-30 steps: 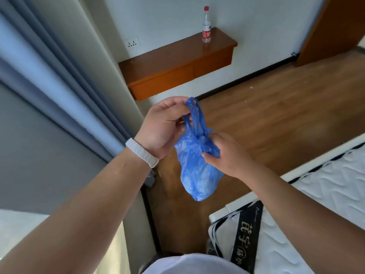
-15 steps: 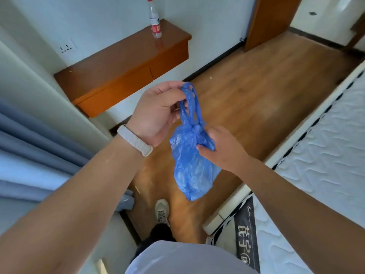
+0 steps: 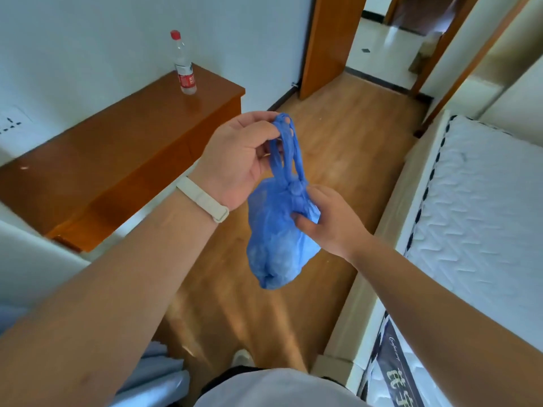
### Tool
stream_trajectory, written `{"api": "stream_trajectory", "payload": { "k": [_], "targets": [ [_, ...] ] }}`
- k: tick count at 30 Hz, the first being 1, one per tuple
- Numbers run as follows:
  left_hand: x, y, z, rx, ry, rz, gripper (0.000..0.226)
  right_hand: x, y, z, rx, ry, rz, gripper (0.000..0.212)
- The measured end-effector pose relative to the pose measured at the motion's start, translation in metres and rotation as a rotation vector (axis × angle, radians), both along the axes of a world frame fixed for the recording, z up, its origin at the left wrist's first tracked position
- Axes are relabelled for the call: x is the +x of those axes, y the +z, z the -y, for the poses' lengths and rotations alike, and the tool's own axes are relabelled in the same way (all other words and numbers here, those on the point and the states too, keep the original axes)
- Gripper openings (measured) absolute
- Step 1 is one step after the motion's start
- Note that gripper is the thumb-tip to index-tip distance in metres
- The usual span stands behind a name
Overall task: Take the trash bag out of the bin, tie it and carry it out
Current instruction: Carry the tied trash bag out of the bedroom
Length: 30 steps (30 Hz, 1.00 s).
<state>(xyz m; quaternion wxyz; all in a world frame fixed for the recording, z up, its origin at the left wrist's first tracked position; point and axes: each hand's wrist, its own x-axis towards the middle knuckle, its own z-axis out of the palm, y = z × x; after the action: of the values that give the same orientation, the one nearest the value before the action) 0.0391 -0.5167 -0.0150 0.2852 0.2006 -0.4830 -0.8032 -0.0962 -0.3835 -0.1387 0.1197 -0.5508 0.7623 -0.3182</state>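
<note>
Both hands are kept on the knotted trash bag: left hand fingers pinched on its loops, right hand fingers clamped below the knot. Now the doorway is brought into view, so carrying out is judged underway.

Bright, even daylight; glare whitens the far hallway floor. Edges bow from wide-angle distortion, with slight motion blur.

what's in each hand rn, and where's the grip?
Both hold the blue trash bag. Left hand pinches the tops of the handle loops; right hand grips the bag's side just below the knot.
</note>
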Motion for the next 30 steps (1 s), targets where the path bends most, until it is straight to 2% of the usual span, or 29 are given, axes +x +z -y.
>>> {"api": "stream_trajectory", "payload": {
  "k": [5, 15, 24, 30],
  "targets": [
    [-0.010, -0.007, 0.034, 0.017, -0.070, -0.011, 0.020, 0.000, 0.001, 0.026, 0.021, -0.048, -0.035, 0.030],
    [-0.068, -0.025, 0.079, -0.017, -0.203, 0.041, 0.021, -0.041, -0.026, 0.059, 0.005, -0.172, 0.045, 0.032],
    [-0.191, -0.035, 0.119, -0.034, -0.251, 0.142, 0.024, -0.150, -0.048, 0.100, 0.016, -0.220, 0.124, 0.018],
    [-0.278, -0.024, 0.141, -0.091, -0.264, 0.180, 0.030, -0.228, -0.039, 0.121, -0.045, -0.238, 0.153, 0.033]
  ]
}}
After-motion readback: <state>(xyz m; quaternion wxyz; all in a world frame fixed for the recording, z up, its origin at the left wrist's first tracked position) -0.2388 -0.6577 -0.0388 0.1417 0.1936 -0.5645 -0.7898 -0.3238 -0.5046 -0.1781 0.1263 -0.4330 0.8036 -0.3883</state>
